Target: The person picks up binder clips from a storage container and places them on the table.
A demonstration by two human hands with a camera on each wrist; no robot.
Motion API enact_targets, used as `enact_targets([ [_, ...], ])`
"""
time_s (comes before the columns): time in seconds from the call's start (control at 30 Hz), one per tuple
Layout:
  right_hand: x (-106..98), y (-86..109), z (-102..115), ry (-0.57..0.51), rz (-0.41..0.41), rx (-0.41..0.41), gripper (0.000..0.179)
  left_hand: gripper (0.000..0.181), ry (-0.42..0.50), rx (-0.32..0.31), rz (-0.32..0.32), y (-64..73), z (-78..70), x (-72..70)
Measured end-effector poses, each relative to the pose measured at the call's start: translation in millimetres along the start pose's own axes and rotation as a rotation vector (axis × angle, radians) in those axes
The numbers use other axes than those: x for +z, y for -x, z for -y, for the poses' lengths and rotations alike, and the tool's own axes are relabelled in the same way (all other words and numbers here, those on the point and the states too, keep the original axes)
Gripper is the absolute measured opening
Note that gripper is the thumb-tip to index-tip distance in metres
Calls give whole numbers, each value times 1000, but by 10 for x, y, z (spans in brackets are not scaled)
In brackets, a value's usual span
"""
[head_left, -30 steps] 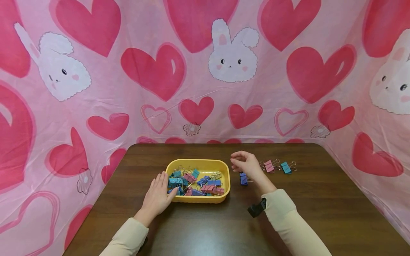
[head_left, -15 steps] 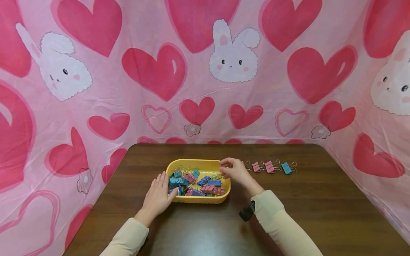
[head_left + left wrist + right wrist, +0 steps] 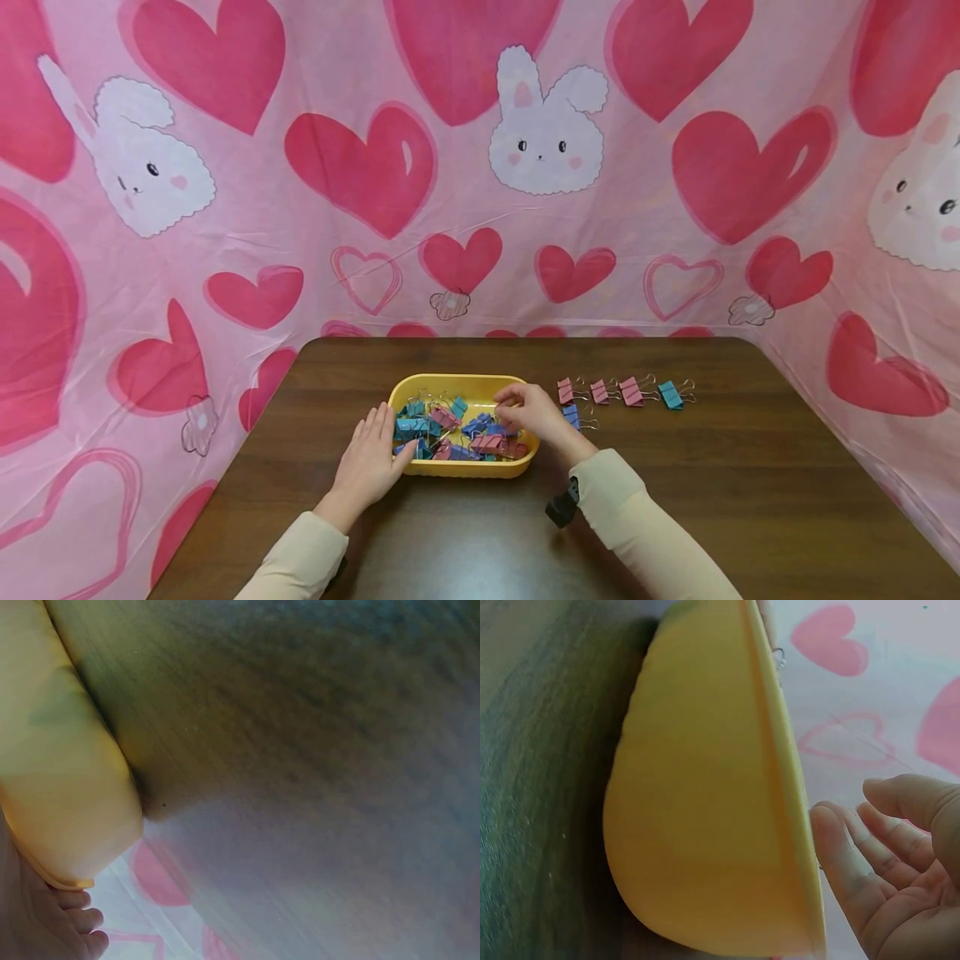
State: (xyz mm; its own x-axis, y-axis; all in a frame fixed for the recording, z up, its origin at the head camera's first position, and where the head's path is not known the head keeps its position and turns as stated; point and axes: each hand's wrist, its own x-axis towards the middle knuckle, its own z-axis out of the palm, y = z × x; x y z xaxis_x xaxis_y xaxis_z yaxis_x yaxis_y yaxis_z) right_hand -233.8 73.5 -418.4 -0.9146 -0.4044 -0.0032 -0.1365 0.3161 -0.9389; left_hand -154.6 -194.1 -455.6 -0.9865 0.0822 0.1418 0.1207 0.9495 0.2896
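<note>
A yellow plastic tray [image 3: 457,470] holds a jumble of teal, pink and blue binder clips [image 3: 450,427]. My left hand [image 3: 375,450] rests with straight fingers along the tray's left end, thumb over the near rim. In the left wrist view, fingertips [image 3: 84,921] show beyond the tray wall [image 3: 75,765]. My right hand [image 3: 531,412] reaches over the tray's right end, hiding some clips there. Seen from the right wrist, its thumb [image 3: 907,796] stands apart from the loosely bent fingers [image 3: 844,859], which dip behind the rim; nothing shows between them.
Right of the tray, three pink binder clips [image 3: 600,392] and a teal binder clip [image 3: 671,395] lie in a row on the brown table [image 3: 750,483]. A blue binder clip [image 3: 572,416] lies in front of the row's left end. A pink patterned cloth [image 3: 480,200] hangs behind.
My right hand has moved left from above the clips on the table to over the tray's right end, uncovering the row's left clips. My left hand has stayed put.
</note>
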Motion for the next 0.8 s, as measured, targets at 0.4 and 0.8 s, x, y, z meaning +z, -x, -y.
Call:
enact_targets([
  [0.4,143,-56,-33,91,60,67,20,77,-2,8,-7,3,-4,-2],
  [0.8,217,-127,-53,194,112,160,18,77,3,6,-9,7,-1,-1],
])
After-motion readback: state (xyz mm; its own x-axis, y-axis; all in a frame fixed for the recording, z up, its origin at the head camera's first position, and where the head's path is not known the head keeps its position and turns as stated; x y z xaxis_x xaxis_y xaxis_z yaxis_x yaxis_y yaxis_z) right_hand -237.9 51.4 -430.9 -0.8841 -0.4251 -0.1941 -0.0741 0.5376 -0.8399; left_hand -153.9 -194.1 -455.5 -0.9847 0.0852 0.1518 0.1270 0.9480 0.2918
